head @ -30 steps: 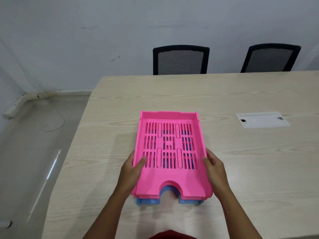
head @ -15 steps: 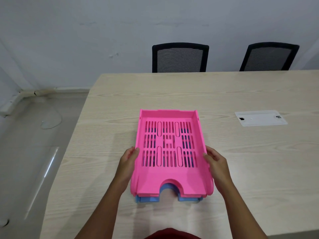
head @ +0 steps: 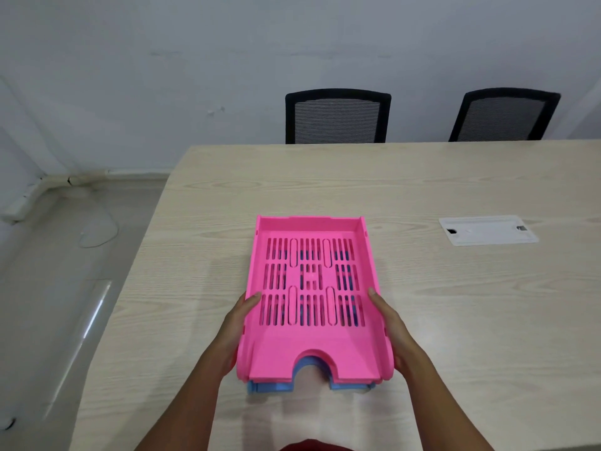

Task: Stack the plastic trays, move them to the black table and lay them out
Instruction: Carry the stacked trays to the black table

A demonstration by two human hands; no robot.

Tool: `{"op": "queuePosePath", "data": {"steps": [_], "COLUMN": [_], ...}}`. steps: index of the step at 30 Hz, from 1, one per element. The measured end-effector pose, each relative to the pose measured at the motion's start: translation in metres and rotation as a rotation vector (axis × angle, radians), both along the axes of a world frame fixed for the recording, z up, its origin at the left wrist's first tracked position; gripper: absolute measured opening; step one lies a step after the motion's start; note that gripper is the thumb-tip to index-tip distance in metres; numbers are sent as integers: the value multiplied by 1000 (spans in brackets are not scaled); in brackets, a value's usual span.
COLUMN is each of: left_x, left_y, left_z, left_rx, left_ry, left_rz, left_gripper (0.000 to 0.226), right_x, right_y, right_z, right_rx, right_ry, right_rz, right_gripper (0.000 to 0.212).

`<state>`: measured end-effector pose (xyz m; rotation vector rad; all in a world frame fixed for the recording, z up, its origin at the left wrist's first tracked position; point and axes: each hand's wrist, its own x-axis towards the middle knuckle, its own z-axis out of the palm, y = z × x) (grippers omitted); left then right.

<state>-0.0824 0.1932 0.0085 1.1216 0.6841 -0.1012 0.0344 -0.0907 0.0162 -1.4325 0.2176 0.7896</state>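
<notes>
A pink slotted plastic tray [head: 312, 343] sits on top of a blue tray [head: 270, 386], whose front edge shows beneath it. The stack rests on a light wooden table [head: 455, 320] near its front left. My left hand [head: 235, 323] grips the stack's left side, thumb over the pink rim. My right hand [head: 395, 333] grips the right side the same way. No black table is in view.
A white cable cover plate [head: 487, 230] is set into the table at the right. Two black mesh chairs [head: 338, 117] [head: 504, 115] stand behind the far edge. The table's left edge drops to a grey floor [head: 48, 288] with a loose cable.
Both hands have closed in on the sides of the stack. The stack looks slightly nearer to me, with its front end higher in the view.
</notes>
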Motion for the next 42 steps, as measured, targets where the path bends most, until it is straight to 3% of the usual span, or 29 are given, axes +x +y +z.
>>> {"op": "queuePosePath", "data": {"steps": [7,11,15,17,20,24,29,35,42], "left_x": [-41,-84,-131,-154,-190,-239,-300,-378,-453], "left_y": [-8,-8,-2,4,18,48,93,144,192], "left_z": [-5,-7,-3,0,3,6,4,1,-6], "left_rx": [26,32,27,44,57,50,17,72,49], "left_ry": [-30,-25,-18,-12,-5,-43,-96,-102,-133], "left_rz": [136,271,423,472,550,665,785,898,1036], "left_gripper": [61,57,56,57,60,64,60,63,57], "right_x": [0,-5,-20,-31,-51,-85,-140,-201,-269], "right_y": [12,38,77,100,135,187,262,345,419], "right_z": [-3,-5,-5,-4,-5,-10,-5,-6,-8], "right_rx": [59,61,45,35,32,40,110,159,132], "right_ry": [-5,4,-24,-45,-47,-21,131,127,85], "right_rz": [79,217,354,427,517,600,692,846,938], "right_gripper": [57,48,57,52,45,51,58,49,53]}}
